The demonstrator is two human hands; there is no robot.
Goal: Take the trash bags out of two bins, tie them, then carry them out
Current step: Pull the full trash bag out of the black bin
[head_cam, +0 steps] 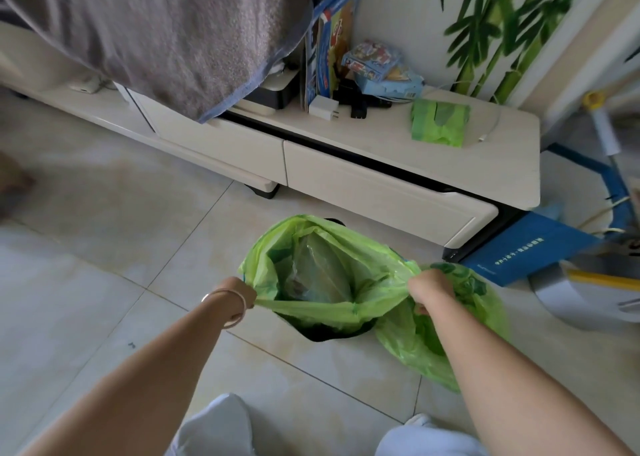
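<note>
A green trash bag (322, 244) sits in a dark bin (325, 332) on the tiled floor, its mouth pulled wide with clear plastic waste inside. My left hand (242, 294), with a bangle on the wrist, pinches the bag's near-left rim. My right hand (431, 291) grips the rim at the right. A second green trash bag (433, 348), full and closed, lies on the floor beside the bin, under my right forearm; whether my right hand also holds its neck I cannot tell.
A low cream TV cabinet (381, 185) runs behind the bin, carrying a pack of green bags (438, 124), chargers and boxes. A grey towel (156, 29) hangs over its left part. A blue book (530, 247) and a stand are on the right.
</note>
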